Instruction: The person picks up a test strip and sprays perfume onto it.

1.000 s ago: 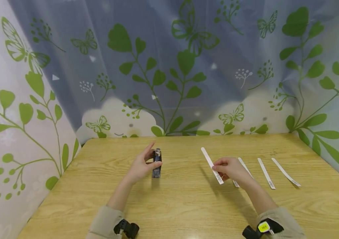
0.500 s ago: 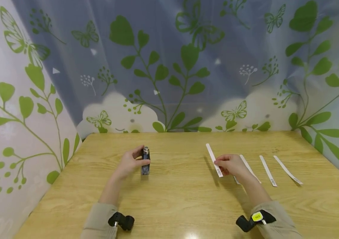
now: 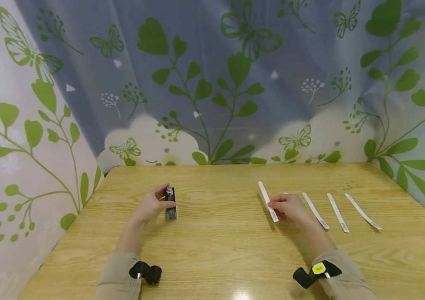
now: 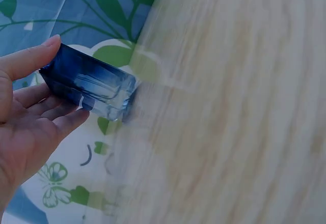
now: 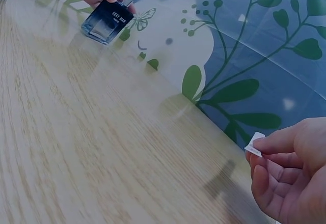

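My left hand point(image 3: 149, 207) grips a dark blue glass perfume bottle point(image 3: 171, 207) by its sides, upright on the left part of the table. Its silver spray top shows no cap. The left wrist view shows the clear lower end of the bottle point(image 4: 94, 81), thumb on one face and fingers on the other. "SEXY MAN" is printed on the bottle point(image 5: 107, 23) in the right wrist view. On the right, my right hand point(image 3: 290, 209) pinches a white paper test strip point(image 3: 267, 201) near its printed lower end, the strip slanting up and away above the table.
Several more white strips lie in a row right of and partly behind my right hand, among them a middle strip point(image 3: 338, 212) and a curved outer strip point(image 3: 363, 211). The wooden table point(image 3: 219, 246) ends at a leaf-patterned curtain point(image 3: 212, 83).
My left hand has moved left with the bottle, and its raised index finger has come down toward the bottle's top. My right hand keeps the strip, now tilted slightly more upright.
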Motion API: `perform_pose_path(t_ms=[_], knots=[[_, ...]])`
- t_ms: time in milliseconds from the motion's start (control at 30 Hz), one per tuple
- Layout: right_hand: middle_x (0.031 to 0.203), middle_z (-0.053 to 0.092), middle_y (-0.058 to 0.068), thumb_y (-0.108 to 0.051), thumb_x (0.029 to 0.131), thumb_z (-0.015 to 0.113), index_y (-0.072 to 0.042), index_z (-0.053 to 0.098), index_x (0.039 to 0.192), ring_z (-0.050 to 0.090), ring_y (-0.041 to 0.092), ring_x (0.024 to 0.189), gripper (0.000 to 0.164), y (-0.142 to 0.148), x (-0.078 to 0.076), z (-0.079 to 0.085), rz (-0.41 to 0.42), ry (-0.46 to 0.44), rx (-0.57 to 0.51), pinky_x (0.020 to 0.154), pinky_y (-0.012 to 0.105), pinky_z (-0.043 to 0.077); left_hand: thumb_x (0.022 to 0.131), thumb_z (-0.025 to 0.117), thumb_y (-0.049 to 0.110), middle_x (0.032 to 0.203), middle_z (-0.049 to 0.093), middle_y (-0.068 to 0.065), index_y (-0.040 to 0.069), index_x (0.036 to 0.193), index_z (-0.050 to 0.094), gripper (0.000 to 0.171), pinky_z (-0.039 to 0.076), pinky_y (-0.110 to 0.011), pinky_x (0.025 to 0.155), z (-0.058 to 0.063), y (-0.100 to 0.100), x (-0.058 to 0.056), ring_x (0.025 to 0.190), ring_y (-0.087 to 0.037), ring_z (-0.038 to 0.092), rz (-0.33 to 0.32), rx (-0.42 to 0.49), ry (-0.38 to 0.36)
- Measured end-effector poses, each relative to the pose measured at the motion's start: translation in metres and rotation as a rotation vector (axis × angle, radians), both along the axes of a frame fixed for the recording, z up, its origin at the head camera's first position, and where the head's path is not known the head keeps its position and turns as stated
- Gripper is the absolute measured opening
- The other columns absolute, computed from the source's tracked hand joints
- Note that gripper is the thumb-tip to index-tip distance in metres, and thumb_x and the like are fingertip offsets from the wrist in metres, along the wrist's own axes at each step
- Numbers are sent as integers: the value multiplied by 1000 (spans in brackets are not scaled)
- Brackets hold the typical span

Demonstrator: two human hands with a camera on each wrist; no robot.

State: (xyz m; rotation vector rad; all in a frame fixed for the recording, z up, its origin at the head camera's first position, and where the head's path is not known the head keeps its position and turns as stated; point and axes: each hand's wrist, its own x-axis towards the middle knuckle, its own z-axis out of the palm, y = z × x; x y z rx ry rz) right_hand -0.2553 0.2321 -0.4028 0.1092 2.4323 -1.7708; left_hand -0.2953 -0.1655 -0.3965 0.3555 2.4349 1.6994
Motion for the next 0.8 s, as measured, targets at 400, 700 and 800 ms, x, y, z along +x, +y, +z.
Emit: perform_pose_path(t_ms=[400,700,800], knots=[[70,56,3,-4,87,61,10,62,90,54,10,59,14,0,0,-9,-79,-8,64,53,25,50,82,68,3,145,22,-30,-8,143,22,77,25,-50,104,9,-11,1,134,-41,20,-79,-34,-31],[68,55,7,-5,85,65,9,63,86,53,13,58,14,1,3,-13,-117,-12,122,54,28,52,84,66,4,143,27,-30,-6,144,25,74,26,-51,103,13,-14,-1,133,-40,23,-118,-62,-47],[64,54,6,-6,84,66,8,63,84,53,12,54,15,3,2,-15,-122,-19,155,52,28,52,84,67,5,143,26,-30,-6,144,25,74,26,-52,103,12,-14,-2,133,-40,23,-133,-67,-42]])
